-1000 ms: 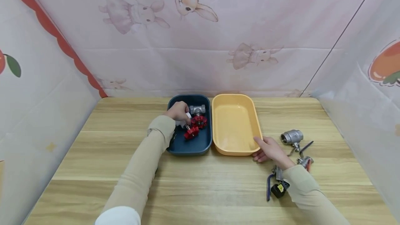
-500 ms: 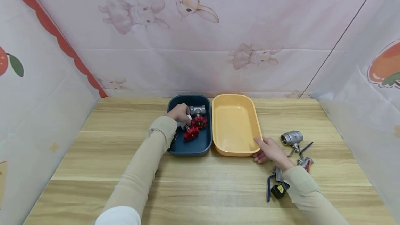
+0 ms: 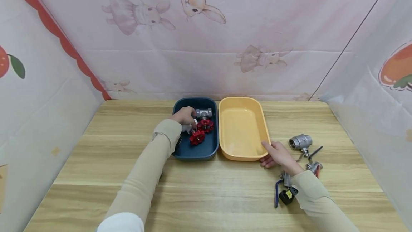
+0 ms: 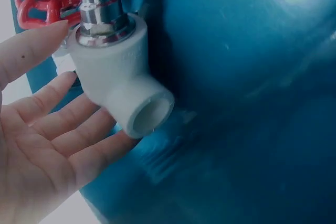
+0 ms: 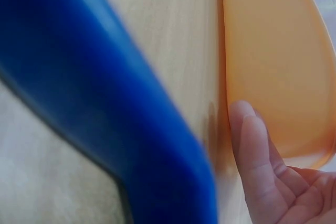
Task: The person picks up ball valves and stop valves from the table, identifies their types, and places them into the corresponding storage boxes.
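Note:
My left hand (image 3: 184,115) is in the dark blue tray (image 3: 196,155), at a white plastic stop valve (image 4: 113,72) with a red handwheel (image 3: 197,138). In the left wrist view its fingers are spread and fairly straight, touching the white body from behind; the thumb lies by the handwheel. Another valve, with a metal body (image 3: 203,113) and red wheel, lies beside it. My right hand (image 3: 280,156) holds the near right corner of the yellow tray (image 3: 241,128), thumb over the rim and fingers outside the wall.
Right of the yellow tray several metal valves lie on the wooden table: a large ball valve (image 3: 300,141), a smaller valve (image 3: 313,167) and one with a blue lever (image 3: 276,193). A black part with a yellow label (image 3: 287,195) is near the right sleeve. Printed cloth walls stand behind and at both sides.
The white valve's red handwheel has turned and settled slightly within the blue tray, and my left hand has shifted a little. My right hand has stayed at the yellow tray.

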Demonstrator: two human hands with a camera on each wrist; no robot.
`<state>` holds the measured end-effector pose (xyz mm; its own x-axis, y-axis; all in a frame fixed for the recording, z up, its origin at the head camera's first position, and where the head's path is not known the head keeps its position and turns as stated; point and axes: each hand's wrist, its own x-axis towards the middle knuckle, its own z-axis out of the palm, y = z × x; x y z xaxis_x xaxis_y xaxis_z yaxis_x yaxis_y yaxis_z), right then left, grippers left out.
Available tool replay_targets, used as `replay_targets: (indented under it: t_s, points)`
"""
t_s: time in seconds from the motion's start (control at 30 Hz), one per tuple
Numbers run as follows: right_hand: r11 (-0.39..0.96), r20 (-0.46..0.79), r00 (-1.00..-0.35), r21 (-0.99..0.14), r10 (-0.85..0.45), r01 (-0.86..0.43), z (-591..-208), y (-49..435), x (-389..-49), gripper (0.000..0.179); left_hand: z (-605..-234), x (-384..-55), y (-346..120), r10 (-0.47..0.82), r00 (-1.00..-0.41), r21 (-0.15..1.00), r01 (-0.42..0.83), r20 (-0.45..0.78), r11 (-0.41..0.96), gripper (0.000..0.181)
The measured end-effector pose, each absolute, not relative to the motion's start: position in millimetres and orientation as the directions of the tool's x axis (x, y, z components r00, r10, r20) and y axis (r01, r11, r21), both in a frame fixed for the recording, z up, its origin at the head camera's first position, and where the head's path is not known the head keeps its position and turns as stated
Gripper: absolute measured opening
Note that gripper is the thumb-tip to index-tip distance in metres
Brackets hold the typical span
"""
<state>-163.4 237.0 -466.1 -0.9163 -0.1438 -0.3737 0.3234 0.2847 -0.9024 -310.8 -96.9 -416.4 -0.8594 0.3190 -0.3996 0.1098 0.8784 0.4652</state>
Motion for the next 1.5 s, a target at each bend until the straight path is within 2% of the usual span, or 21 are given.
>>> replay_targets:
  t_s: [0.3,0.7,0.93,1.5]
  points:
    - [0.285,-0.367,-0.916,-0.906,-0.161,0.313,-463,236,-163,0.054,-402,-307,-105,0.351,-0.883,0.526,0.147,-0.312,0.838,0.034]
    - [0.271,-0.374,-0.915,-0.906,-0.152,0.326,-466,237,-164,0.054,-382,-296,-115,0.335,-0.901,0.73,0.029,-0.277,0.683,0.02]
    - [0.274,-0.376,-0.915,-0.904,-0.146,0.328,-465,235,-163,0.054,-375,-291,-122,0.353,-0.908,0.766,0.06,-0.224,0.64,0.023]
    - [0.27,-0.375,-0.913,-0.906,-0.162,0.325,-465,236,-162,0.057,-362,-269,-138,0.38,-0.899,0.863,0.003,-0.219,0.505,0.028]
